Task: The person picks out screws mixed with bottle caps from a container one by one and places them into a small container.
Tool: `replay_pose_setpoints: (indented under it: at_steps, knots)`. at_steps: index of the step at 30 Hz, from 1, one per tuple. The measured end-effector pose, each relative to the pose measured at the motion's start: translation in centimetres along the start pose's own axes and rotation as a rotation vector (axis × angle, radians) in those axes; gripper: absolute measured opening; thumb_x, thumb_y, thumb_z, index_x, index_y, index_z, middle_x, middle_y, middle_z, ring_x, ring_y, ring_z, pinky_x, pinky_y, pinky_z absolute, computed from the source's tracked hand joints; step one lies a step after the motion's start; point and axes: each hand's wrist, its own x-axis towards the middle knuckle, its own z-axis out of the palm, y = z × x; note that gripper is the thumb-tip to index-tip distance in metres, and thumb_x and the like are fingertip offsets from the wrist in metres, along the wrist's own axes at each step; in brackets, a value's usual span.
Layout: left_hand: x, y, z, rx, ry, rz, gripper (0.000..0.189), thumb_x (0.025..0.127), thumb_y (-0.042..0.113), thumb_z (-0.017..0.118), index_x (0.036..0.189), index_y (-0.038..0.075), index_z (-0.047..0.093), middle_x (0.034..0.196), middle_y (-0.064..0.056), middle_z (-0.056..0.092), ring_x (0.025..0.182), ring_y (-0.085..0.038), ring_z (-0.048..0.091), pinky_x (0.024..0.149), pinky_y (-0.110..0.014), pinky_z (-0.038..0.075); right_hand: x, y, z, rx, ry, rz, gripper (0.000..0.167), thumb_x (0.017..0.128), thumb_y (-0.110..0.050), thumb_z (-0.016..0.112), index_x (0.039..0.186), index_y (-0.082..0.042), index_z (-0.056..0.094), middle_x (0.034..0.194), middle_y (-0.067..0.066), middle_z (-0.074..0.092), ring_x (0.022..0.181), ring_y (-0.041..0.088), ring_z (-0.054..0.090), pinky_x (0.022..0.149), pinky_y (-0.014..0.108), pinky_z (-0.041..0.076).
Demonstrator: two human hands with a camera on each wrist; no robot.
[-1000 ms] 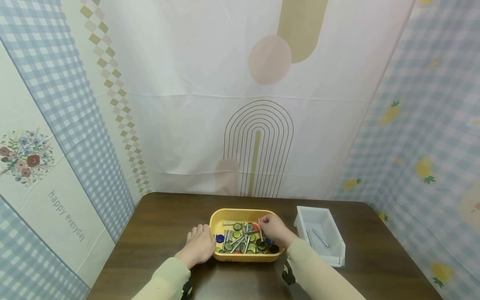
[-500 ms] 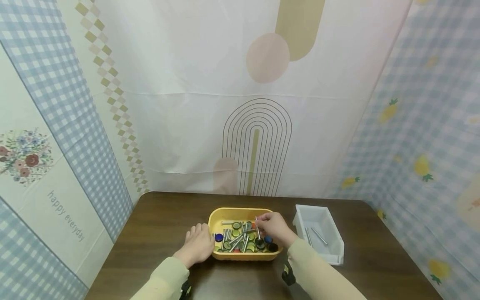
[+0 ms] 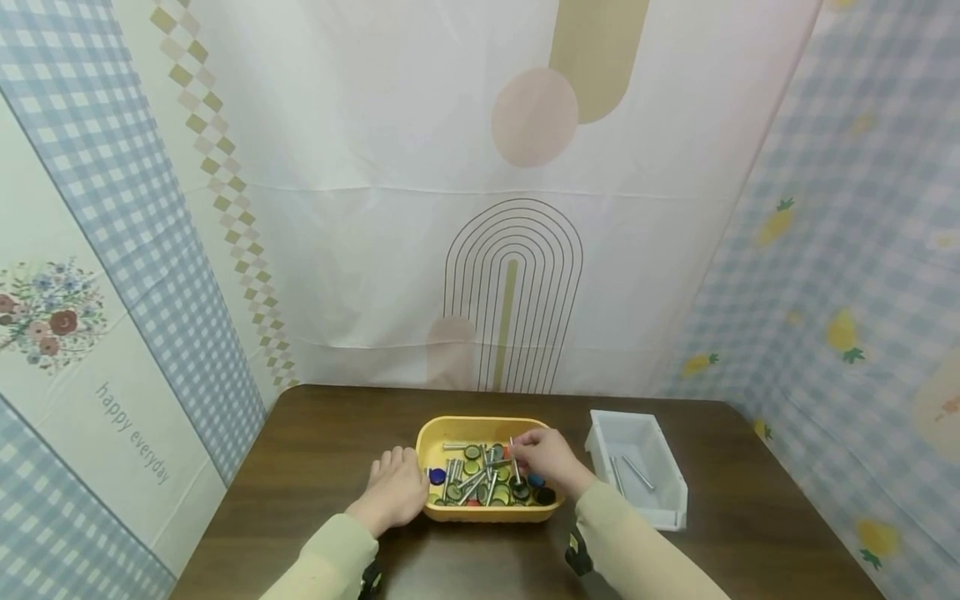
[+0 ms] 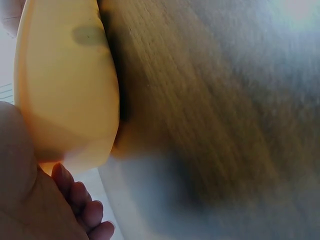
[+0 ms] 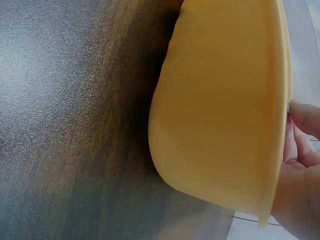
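Note:
In the head view, a yellow plastic bin (image 3: 480, 515) holds a jumble of bottle caps (image 3: 472, 468) and long silver bolts (image 3: 455, 447). My right hand (image 3: 550, 457) reaches over its right side and pinches one silver bolt (image 3: 515, 472), which stands nearly upright among the caps. Its lower end meets a dark cap (image 3: 519, 490). At the bin's left end, my left hand (image 3: 395, 490) grips the rim. The left wrist view has its thumb over the rim and its fingers (image 4: 92, 215) outside by the end wall. From the right wrist view, the bin wall hides most of the bolt.
A white plastic bin (image 3: 670, 467) stands to the right, with two silver bolts (image 3: 639, 472) lying in it. Both bins are on a dark brown wooden table (image 3: 330, 433). Patterned cloth (image 3: 360, 275) hangs behind the table and along both sides.
The fingers of my right hand have shifted slightly on the bolt, which stays nearly upright at the same spot. My left hand keeps its place on the rim. The head view has moved a little.

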Motion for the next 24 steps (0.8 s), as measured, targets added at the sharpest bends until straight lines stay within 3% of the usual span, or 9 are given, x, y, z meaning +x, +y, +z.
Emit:
replay_pose_setpoints:
  at_steps: [14, 24]
  knots:
    - [-0.2, 0.0, -2.5, 0.214, -0.042, 0.114, 0.039, 0.093, 0.033, 0.049, 0.103, -0.004, 0.055, 0.093, -0.012, 0.047, 0.095, -0.030, 0.044, 0.089, -0.048, 0.034, -0.2, 0.0, -0.3, -0.122, 0.021, -0.005, 0.016, 0.091, -0.011, 0.065, 0.098, 0.003, 0.068, 0.089, 0.012, 0.067, 0.070, 0.017, 0.062, 0.065, 0.035, 0.054]
    - [0.0, 0.1, -2.4, 0.137, -0.088, 0.124, 0.030, 0.092, 0.023, 0.046, 0.103, -0.005, 0.051, 0.090, -0.011, 0.040, 0.091, -0.030, 0.038, 0.087, -0.049, 0.033, -0.2, 0.4, -0.2, -0.081, 0.004, -0.028, 0.018, 0.091, -0.010, 0.064, 0.100, 0.006, 0.066, 0.091, 0.016, 0.067, 0.070, 0.018, 0.063, 0.067, 0.038, 0.055]
